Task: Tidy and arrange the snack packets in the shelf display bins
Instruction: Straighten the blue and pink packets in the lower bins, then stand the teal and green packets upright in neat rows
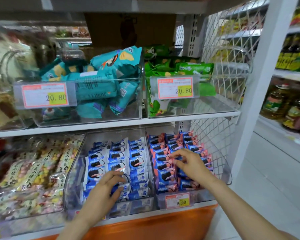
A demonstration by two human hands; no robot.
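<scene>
On the lower shelf a clear bin (73, 170) holds rows of blue-and-white cookie packets (135, 153). My left hand (104, 193) rests on its front rows, fingers spread and touching the packets. The bin (222, 153) to its right holds pink-and-blue cookie packets (163, 175). My right hand (189, 163) lies over their middle rows with fingers slightly curled and fingertips on a packet. Neither hand visibly lifts anything.
Left of these stands a bin of clear bags with pastel snacks (33, 170). The upper shelf carries a bin of teal packets (102, 80) and one of green packets (171, 66), each with a 20.80 tag. A wire mesh panel (229, 49) closes the right side. Bottles (280, 101) stand beyond.
</scene>
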